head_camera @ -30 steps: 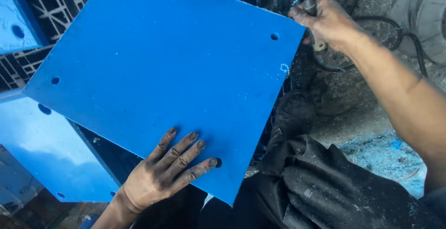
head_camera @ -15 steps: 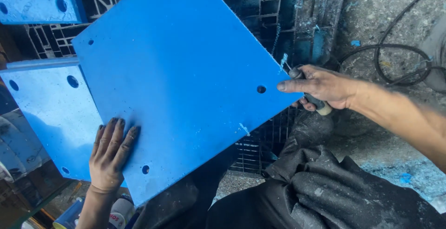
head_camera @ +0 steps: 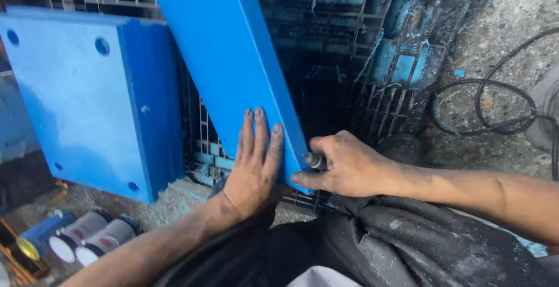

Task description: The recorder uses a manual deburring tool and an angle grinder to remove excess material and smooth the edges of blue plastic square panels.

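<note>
Since half a second ago the blue plate (head_camera: 233,60) has swung from lying broad and nearly flat to standing on edge, and both hands have come to its lower end. It leans from 12 o'clock down to centre, against a dark grid crate (head_camera: 372,60). At 9 o'clock stands a stack of like blue plates (head_camera: 81,106), drilled at the corners. The left hand (head_camera: 253,167) lies flat and open on the plate's face, fingers spread upward. The right hand (head_camera: 349,167) is closed round a small metal tool (head_camera: 315,160), its tip at the plate's edge. Work on that edge looks underway, not finished. Cans (head_camera: 87,237) lie at 8 o'clock.
</note>
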